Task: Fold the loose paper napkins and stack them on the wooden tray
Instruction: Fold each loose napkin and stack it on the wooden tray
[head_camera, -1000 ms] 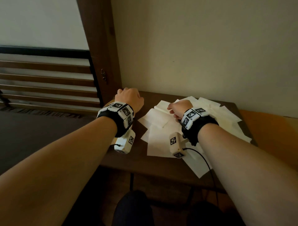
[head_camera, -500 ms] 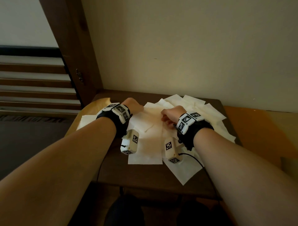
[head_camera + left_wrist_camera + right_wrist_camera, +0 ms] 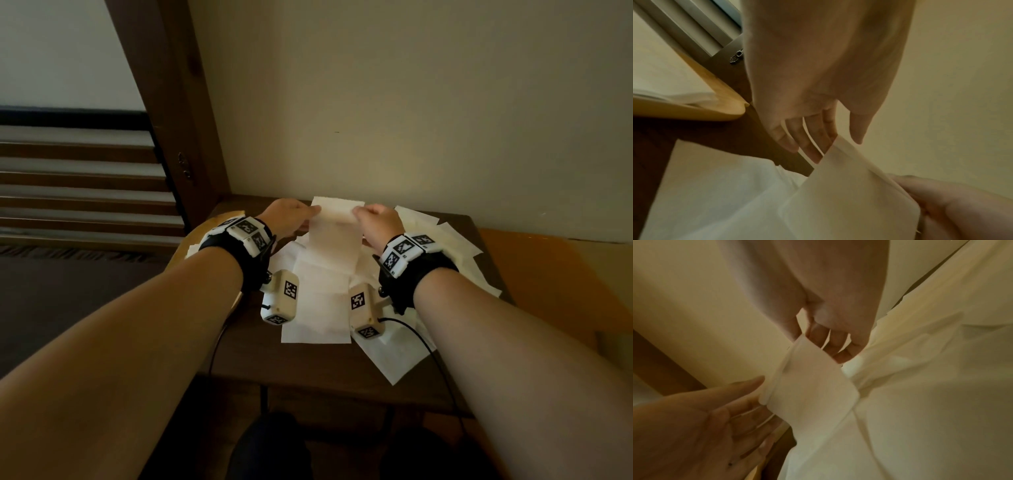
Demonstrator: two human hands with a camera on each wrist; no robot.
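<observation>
Both hands hold one white napkin [image 3: 337,233] up by its far edge above the dark table [image 3: 308,363]. My left hand [image 3: 291,214] pinches the left corner, thumb over straight fingers [image 3: 813,151]. My right hand [image 3: 375,217] pinches the right corner [image 3: 803,340] between thumb and fingers. The napkin's lower part still lies on the loose napkins [image 3: 318,308] spread over the table. The light wooden tray [image 3: 214,219] sits at the table's far left behind my left wrist. Its rim [image 3: 725,105] shows white napkins inside.
More loose napkins [image 3: 455,246] fan out to the right, some overhanging the table's front edge. A pale wall rises right behind the table. A dark wooden door frame [image 3: 178,137] stands at the left, an orange surface [image 3: 548,281] at the right.
My left hand moved from the tray to the napkin pile. Both hands took the far edge of one napkin and lifted it off the table.
</observation>
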